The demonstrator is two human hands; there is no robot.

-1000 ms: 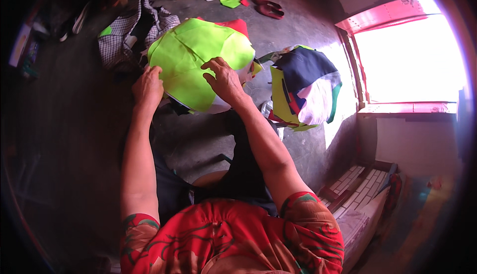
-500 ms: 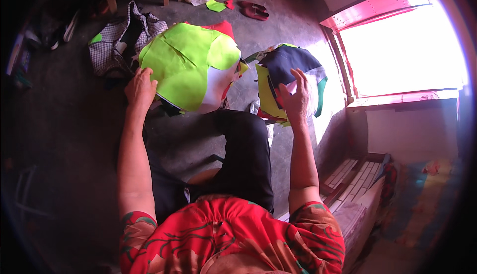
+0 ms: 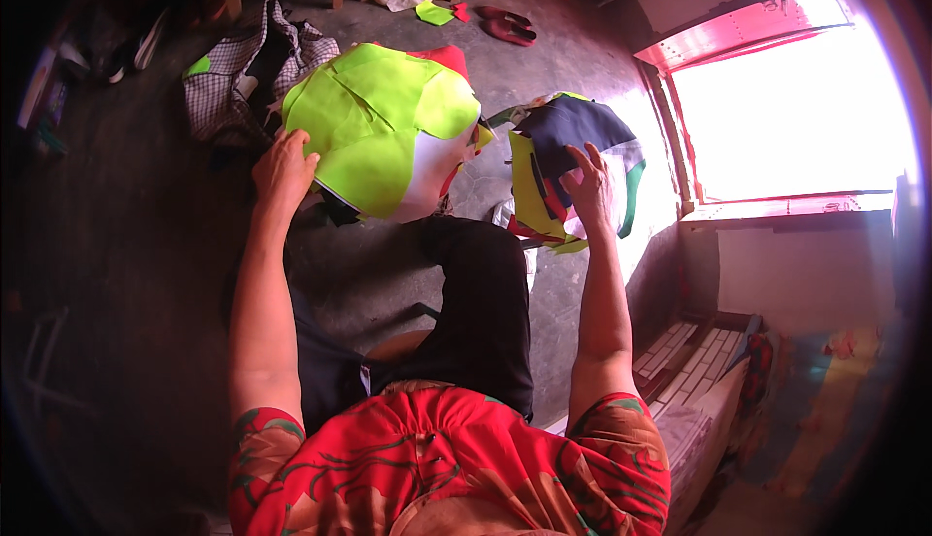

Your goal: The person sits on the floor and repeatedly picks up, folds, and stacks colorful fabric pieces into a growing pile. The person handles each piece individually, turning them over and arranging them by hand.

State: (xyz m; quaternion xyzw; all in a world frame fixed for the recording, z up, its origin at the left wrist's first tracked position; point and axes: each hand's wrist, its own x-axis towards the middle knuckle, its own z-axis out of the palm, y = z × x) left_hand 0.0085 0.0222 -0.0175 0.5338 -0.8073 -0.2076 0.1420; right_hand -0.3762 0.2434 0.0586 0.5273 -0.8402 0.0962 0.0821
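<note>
Cloth pieces [image 3: 369, 162], cut flat, in two heaps: the left heap [image 3: 379, 80] lay ahead of the person's knees, and the right heap [image 3: 558, 114] lay beyond the right knee, nearer the window [image 3: 786, 114]. Latest change: the right hand [image 3: 593, 196], above the left heap a second earlier, had crossed to the right heap; the left hand [image 3: 282, 175] had remained at the left heap's near-left edge. This meant that the two hands were divided, one to each heap. Right fingers: parted and bent, thumb apart from forefinger, nothing seen pinched; contact with the cloth, cannot tell. Left fingers: curled at the rim of a lime piece [image 3: 340, 172]; whether they pinched it, cannot tell. Count, left heap: at least two lime pieces uppermost, one white piece [image 3: 430, 172] and one red piece [image 3: 449, 56] at the edges; lower layers not countable. Count, right heap: one navy piece [image 3: 581, 128] on top, one yellow-green piece [image 3: 525, 182], one green edge [image 3: 634, 194]; remainder overlapped. Floor, farther off: one checked cloth article [image 3: 216, 99], one lime scrap [image 3: 434, 14], one red scrap [image 3: 460, 13], two maroon shoes [image 3: 507, 34].
</note>
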